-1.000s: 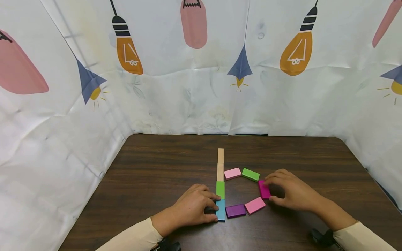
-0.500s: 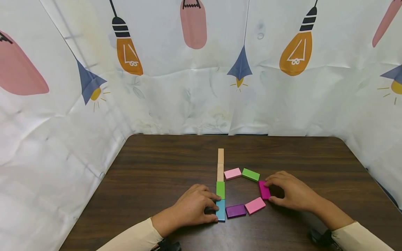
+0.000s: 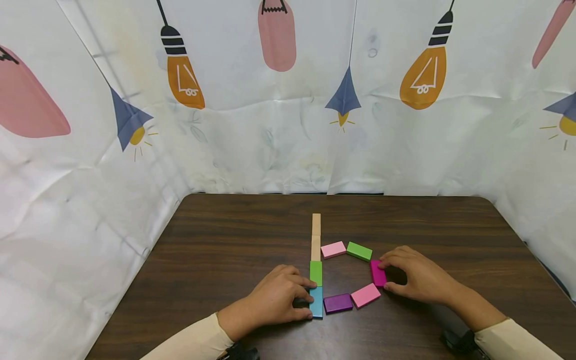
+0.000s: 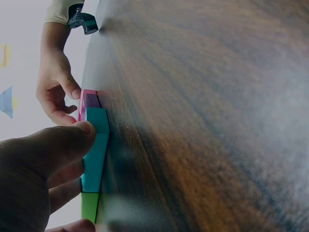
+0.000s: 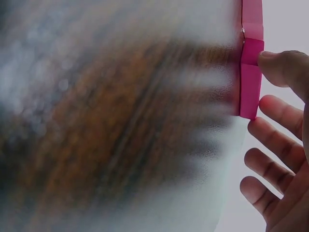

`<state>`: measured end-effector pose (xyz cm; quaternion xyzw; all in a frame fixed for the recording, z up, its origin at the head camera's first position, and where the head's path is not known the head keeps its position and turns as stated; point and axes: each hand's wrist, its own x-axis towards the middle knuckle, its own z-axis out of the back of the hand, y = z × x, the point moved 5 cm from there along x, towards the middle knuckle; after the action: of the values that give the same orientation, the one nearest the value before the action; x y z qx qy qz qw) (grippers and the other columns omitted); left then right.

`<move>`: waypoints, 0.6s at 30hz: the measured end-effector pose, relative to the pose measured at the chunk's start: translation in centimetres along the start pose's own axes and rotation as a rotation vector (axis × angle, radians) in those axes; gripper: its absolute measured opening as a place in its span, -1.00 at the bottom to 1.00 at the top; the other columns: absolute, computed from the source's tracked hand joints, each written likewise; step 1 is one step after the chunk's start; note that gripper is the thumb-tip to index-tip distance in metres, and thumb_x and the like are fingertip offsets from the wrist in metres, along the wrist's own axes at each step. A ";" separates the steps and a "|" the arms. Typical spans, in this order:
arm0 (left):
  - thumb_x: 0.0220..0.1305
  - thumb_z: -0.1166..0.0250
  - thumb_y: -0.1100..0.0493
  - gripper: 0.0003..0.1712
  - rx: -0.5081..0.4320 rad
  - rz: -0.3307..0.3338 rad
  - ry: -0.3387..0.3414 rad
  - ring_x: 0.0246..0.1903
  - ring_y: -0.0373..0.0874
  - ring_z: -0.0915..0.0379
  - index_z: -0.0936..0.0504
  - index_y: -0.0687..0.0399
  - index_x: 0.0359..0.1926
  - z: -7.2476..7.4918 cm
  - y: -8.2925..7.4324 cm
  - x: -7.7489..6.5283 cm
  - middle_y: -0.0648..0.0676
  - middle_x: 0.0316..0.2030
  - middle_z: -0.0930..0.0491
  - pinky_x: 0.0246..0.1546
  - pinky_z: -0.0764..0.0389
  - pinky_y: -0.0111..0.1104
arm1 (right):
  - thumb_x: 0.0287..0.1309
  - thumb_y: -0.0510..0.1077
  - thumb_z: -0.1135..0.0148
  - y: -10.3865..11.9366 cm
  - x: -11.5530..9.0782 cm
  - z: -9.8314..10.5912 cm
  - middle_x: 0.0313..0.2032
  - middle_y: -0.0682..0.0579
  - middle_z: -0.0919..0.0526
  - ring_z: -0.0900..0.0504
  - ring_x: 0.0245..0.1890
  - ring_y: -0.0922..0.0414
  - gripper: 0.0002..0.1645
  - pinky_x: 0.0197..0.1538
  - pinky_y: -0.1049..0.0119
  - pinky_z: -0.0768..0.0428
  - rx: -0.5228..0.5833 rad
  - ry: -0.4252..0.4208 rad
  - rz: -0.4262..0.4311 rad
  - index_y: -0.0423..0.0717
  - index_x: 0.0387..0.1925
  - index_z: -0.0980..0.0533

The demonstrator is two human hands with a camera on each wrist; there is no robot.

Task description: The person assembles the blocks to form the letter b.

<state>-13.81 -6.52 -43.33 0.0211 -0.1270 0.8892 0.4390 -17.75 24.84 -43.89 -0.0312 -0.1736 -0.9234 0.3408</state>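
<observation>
On the brown table my left hand touches the left side of a blue block, its thumb by the near end and its index fingertip by the joint with a green block. The left wrist view shows that thumb against the blue block. My right hand holds a magenta block between thumb and index finger, the other fingers loosely bent. From the magenta block a curve runs through a pink block and a purple block back to the blue one.
Two plain wooden blocks extend the straight row away from me. A light pink block and a second green block form the curve's far side. White printed cloth hangs behind and beside the table.
The magenta block has shifted very slightly toward me under my right hand. My left hand and the other blocks hold their places.
</observation>
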 end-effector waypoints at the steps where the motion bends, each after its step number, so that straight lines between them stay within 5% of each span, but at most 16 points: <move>1: 0.21 -0.47 -0.21 -0.73 -0.001 0.001 0.002 -0.04 -0.29 -0.46 -0.85 -0.31 -0.13 0.0 0.0 0.0 -0.29 0.10 -0.64 0.10 -0.46 -0.23 | 0.12 0.15 -0.53 0.0 0.0 0.0 0.08 0.23 -0.62 -0.52 0.13 0.11 -0.58 0.13 -0.04 -0.57 0.000 -0.001 0.001 0.21 0.00 -0.66; 18: 0.28 -0.40 -0.24 -0.71 0.073 -0.035 0.031 0.06 -0.21 -0.47 -0.84 -0.33 -0.08 0.1 -0.3 -0.1 -0.27 0.14 -0.62 0.21 -0.42 -0.16 | 0.12 0.13 -0.53 0.3 0.0 0.3 0.11 0.21 -0.60 -0.50 0.16 0.11 -0.59 0.14 -0.03 -0.57 0.003 -0.019 -0.010 0.20 0.00 -0.67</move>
<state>-13.56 -6.44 -43.17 0.0254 -0.0871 0.8858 0.4551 -17.58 24.75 -43.52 -0.0384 -0.1784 -0.9245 0.3348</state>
